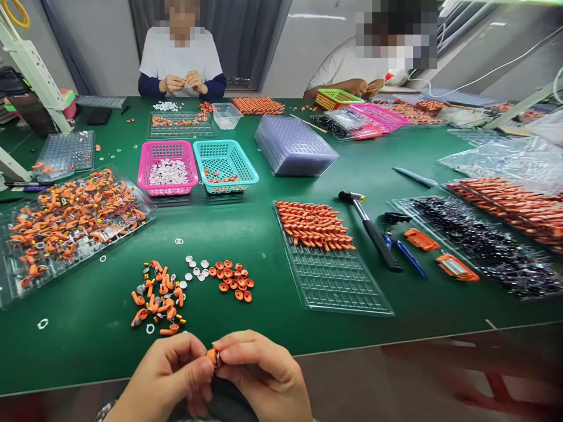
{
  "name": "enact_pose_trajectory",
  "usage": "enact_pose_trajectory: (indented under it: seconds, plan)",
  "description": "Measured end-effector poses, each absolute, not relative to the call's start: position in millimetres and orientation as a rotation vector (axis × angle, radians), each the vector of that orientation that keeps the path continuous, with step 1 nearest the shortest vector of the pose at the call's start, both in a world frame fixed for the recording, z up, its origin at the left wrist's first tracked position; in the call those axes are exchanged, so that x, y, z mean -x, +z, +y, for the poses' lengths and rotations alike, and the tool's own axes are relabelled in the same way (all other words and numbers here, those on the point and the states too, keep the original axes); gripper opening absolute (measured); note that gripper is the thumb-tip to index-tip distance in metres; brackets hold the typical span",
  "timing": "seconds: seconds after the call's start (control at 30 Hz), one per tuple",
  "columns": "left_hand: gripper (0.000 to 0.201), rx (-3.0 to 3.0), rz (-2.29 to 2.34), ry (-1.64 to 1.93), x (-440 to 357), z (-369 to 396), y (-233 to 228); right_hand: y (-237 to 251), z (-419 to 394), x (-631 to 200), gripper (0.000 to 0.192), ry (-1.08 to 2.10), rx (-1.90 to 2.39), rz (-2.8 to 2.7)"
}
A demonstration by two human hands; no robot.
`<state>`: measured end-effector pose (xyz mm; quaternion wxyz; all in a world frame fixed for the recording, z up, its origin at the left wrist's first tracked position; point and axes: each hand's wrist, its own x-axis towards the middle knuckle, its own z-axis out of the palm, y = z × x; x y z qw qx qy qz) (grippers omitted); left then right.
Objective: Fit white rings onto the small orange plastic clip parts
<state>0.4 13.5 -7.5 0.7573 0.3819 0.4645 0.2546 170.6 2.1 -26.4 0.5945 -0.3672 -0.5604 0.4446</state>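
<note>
Between the fingertips of both hands, just off the table's front edge, is a small orange earbud part (213, 357) with a dark rim. My left hand (169, 375) pinches it from the left. From the right, the thumb and fingers of my right hand (261, 369) press on its rim side. Fingers hide much of the part. Beyond the hands lies a loose pile of orange earbud pieces (163, 293) with stems and small speakers. Beside that pile are white round discs (196, 269) and a cluster of orange round caps (233, 280).
A tray of orange pieces (79, 217) lies at left. Behind stand a pink basket (168, 191) and a turquoise basket (255, 176). Stacked clear trays (294, 146), a half-filled tray (338, 287), a hammer (378, 240) and blue pliers (411, 259) lie rightward. Two people sit opposite.
</note>
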Motion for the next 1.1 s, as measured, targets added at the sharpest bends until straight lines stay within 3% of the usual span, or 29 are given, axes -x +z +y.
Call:
enact_pose_trajectory:
  seconds: [0.47, 1.1]
  plan:
    - [0.048, -1.823, 1.033, 0.701, 4, 5, 4, -24, 2, -171, 0.015, 1.033, 0.849, -1.334]
    - [0.033, -2.052, 1.004, 0.719, 0, 5, 0, -16, 0, -175, 0.019, 0.917, 0.838, -1.466]
